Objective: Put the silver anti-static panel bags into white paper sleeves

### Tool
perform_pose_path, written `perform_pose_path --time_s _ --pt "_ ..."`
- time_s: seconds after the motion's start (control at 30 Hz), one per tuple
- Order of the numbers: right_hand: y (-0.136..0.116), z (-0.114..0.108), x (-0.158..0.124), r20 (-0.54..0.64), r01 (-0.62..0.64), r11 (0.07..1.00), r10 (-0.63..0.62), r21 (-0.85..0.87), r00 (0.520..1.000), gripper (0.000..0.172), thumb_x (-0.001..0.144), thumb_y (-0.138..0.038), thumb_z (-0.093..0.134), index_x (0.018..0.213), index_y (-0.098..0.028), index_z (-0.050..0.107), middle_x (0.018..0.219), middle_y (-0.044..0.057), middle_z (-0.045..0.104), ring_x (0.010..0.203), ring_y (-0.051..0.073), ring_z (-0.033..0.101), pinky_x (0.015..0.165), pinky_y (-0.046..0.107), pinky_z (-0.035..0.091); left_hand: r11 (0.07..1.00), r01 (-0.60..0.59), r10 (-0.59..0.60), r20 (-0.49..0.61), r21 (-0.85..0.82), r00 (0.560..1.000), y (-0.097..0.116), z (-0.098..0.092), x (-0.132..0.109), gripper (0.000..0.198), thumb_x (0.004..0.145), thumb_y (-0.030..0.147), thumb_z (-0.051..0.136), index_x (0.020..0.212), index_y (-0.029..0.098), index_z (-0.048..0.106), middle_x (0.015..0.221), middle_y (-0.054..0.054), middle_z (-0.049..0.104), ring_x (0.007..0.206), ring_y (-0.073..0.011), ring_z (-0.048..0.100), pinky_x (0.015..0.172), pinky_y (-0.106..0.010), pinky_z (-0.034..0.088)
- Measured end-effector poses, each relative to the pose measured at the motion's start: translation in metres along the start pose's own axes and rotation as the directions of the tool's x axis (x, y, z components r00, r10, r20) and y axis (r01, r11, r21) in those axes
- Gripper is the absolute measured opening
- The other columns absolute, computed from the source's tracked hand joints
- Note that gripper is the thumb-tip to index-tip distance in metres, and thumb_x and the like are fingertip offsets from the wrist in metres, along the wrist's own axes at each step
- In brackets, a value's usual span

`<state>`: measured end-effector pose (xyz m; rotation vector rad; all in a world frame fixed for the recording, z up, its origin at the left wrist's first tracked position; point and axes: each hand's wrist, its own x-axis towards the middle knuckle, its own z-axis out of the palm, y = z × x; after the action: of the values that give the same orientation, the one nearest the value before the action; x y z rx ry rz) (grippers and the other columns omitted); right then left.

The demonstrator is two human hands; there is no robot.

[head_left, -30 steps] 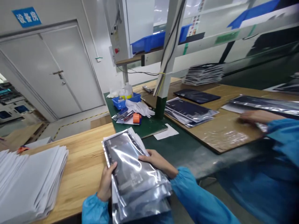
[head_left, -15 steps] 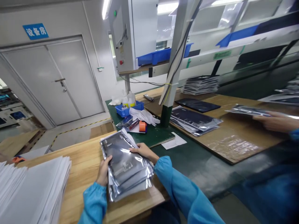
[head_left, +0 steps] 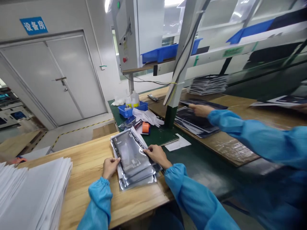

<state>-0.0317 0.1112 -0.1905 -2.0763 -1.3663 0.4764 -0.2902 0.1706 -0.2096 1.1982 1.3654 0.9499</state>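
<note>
A stack of clear plastic bags with dark flat panels inside [head_left: 134,153] lies near the right end of the wooden table. At its left edge is my left hand [head_left: 111,167], thumb and fingers closed on the bag edge. My right hand [head_left: 157,156] grips the right edge, its fingertips on top of the upper bag. Several bag ends fan out unevenly toward me. What my right palm covers underneath is hidden.
A pile of white sheets [head_left: 45,191] stands on the left. Beyond the stack are white gloves [head_left: 148,117], an orange tape roll [head_left: 145,127] and a blue tray [head_left: 124,111]. A co-worker's hand [head_left: 202,110] reaches over bagged dark panels [head_left: 195,123] by the post [head_left: 176,83].
My hands and the bag stack have shifted away from me and slightly right; the bags look straighter. The co-worker's arm has come in from the right to the bagged panels by the post.
</note>
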Motion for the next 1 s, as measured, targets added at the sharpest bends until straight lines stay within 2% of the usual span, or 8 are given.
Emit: perform_pose_path --time_s 0.3,0.53,0.67,0.7,0.77,0.87,0.93,1.0 --pt "0.002 0.004 0.007 -0.039 -0.07 0.952 0.086 0.299 0.996 0.029 0.063 -0.04 0.075 0.075 -0.015 0.067 0.076 0.008 0.07 0.074 0.02 0.064 0.06 0.025 0.042 0.986 0.098 -0.091 0.056 -0.138 0.994 0.007 0.006 -0.003 0.033 0.054 0.034 0.084 0.057 0.012 0.058 0.044 0.0 0.056 0.035 -0.0088 0.047 0.034 -0.019 0.035" --pt "0.002 0.004 0.001 0.143 -0.132 0.829 0.064 0.544 0.988 0.028 0.06 -0.04 0.075 0.061 -0.015 0.063 0.054 0.002 0.061 0.052 0.014 0.054 0.046 0.023 0.035 0.93 0.028 -0.012 0.045 -0.367 0.999 0.036 0.02 -0.011 0.023 0.063 0.018 0.076 0.078 0.014 0.059 0.065 0.0 0.066 0.057 -0.0107 0.063 0.056 -0.021 0.052" --pt "-0.003 -0.008 -0.009 -0.042 -0.044 0.816 0.083 0.576 0.996 0.032 0.061 -0.045 0.075 0.064 -0.015 0.065 0.066 0.006 0.066 0.067 0.018 0.06 0.052 0.023 0.041 0.918 -0.003 0.041 0.087 -0.396 0.995 0.052 0.005 -0.028 0.044 0.06 0.012 0.077 0.098 0.015 0.057 0.069 -0.002 0.07 0.058 -0.0158 0.067 0.058 -0.026 0.055" --pt "-0.007 -0.01 -0.014 -0.037 -0.05 0.759 0.097 0.65 0.995 0.033 0.061 -0.046 0.075 0.069 -0.015 0.066 0.069 0.006 0.066 0.068 0.018 0.06 0.05 0.023 0.042 0.925 -0.015 0.054 0.094 -0.379 0.994 0.057 -0.005 -0.035 0.049 0.058 0.014 0.079 0.102 0.016 0.057 0.069 -0.002 0.071 0.058 -0.017 0.068 0.058 -0.027 0.055" --pt "-0.02 -0.008 -0.029 0.116 -0.141 0.533 0.08 0.834 0.99 0.038 0.059 -0.046 0.078 0.078 -0.016 0.065 0.071 0.004 0.065 0.063 0.016 0.059 0.045 0.022 0.042 0.951 -0.031 0.063 0.094 -0.309 0.994 0.068 -0.029 -0.049 0.058 0.056 0.018 0.082 0.108 0.016 0.056 0.071 -0.001 0.072 0.061 -0.0184 0.069 0.057 -0.026 0.055" --pt "-0.044 0.007 -0.057 0.384 -0.365 0.165 -0.109 0.916 0.917 0.043 0.053 -0.043 0.083 0.079 -0.016 0.064 0.068 0.0 0.062 0.054 0.011 0.056 0.045 0.022 0.045 0.982 -0.001 0.023 0.121 -0.186 0.992 0.084 -0.061 -0.071 0.067 0.052 0.024 0.085 0.113 0.017 0.056 0.073 -0.003 0.074 0.065 -0.0205 0.071 0.058 -0.027 0.056" --pt "-0.058 0.019 -0.075 0.42 -0.419 0.041 -0.156 0.907 0.894 0.039 0.053 -0.042 0.084 0.073 -0.015 0.064 0.064 -0.001 0.063 0.052 0.01 0.056 0.048 0.021 0.046 0.993 0.042 -0.025 0.156 -0.111 0.988 0.091 -0.071 -0.083 0.07 0.052 0.026 0.086 0.115 0.016 0.057 0.073 -0.004 0.074 0.063 -0.0219 0.07 0.057 -0.029 0.056" --pt "-0.065 0.029 -0.087 0.419 -0.425 -0.028 -0.117 0.905 0.9 0.034 0.055 -0.039 0.084 0.068 -0.015 0.064 0.061 -0.001 0.063 0.052 0.01 0.057 0.049 0.02 0.046 0.996 0.065 -0.055 0.165 -0.06 0.985 0.096 -0.07 -0.091 0.074 0.052 0.027 0.086 0.119 0.015 0.056 0.073 -0.005 0.074 0.06 -0.0224 0.07 0.057 -0.03 0.056"
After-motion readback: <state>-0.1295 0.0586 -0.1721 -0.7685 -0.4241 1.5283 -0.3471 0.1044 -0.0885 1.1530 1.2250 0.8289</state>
